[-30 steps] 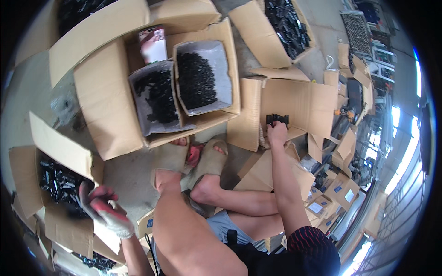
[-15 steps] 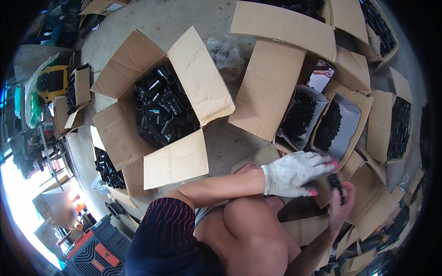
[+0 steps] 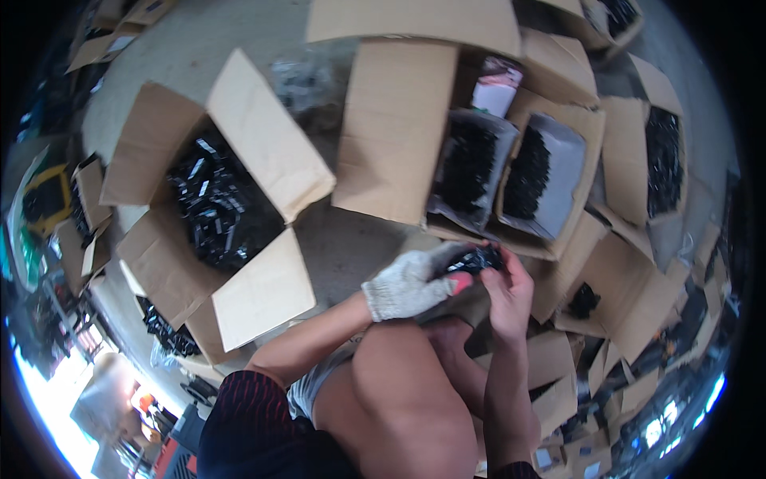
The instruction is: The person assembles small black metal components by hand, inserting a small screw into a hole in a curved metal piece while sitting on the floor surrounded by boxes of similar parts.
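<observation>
Black piece: one, glossy, outline blurred; held between both hands, above the floor, near the front edge of the middle box.
Left hand: white-gloved, closed on the left end of the piece, thumb underneath.
Right hand: bare, pinching the right end with fingertips.
Middle box: open; two gray trays inside, side by side, both stocked with small black parts.
Left box: open, well filled with loose black pieces.
Right box: open, holding a dark lump; kind too blurred to tell.
Done, by judgement: one piece taken up in both hands; perhaps one more laid in the right box.
Left, by judgement: work on the held piece, apparently unfinished; loose stock in the left box, finished or not impossible to tell.
</observation>
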The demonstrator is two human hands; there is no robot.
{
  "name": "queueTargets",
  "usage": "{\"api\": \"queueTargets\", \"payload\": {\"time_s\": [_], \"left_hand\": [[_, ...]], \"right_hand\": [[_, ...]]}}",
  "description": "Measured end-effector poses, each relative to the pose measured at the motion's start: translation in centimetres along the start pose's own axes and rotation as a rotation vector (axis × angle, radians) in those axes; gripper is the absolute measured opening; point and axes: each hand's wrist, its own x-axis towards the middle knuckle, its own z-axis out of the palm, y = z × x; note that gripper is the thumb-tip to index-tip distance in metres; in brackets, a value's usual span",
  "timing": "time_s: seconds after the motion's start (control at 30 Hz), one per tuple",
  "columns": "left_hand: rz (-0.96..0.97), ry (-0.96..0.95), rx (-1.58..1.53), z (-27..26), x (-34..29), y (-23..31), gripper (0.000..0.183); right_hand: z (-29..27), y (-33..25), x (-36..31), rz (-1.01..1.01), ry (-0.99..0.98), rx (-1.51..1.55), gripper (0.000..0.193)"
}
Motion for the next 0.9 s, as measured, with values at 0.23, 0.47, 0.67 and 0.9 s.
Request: {"api": "queueTargets", "payload": {"time_s": [0.23,0.47,0.67,0.9], "left_hand": [[-0.101,0.109,0.14,0.4,0.0,2.4,0.054],[-0.123,0.041,-0.338,0.0,-0.4,-0.4,0.064],[-0.12,0.129,-0.362,0.1,-0.9,0.1,0.076],[0.026,0.195,-0.029,-0.5,-0.9,-1.1,0.072]], "right_hand": [[1.6,-0.5,0.1,0.021,0.114,0.001,0.039],[2.1,-0.3,0.9,-0.028,0.099,-0.187,0.043],[2.9,-1.1,0.6,-0.051,0.09,-0.178,0.043],[3.0,-1.7,0.3,0.004,0.078,-0.187,0.046]]}}
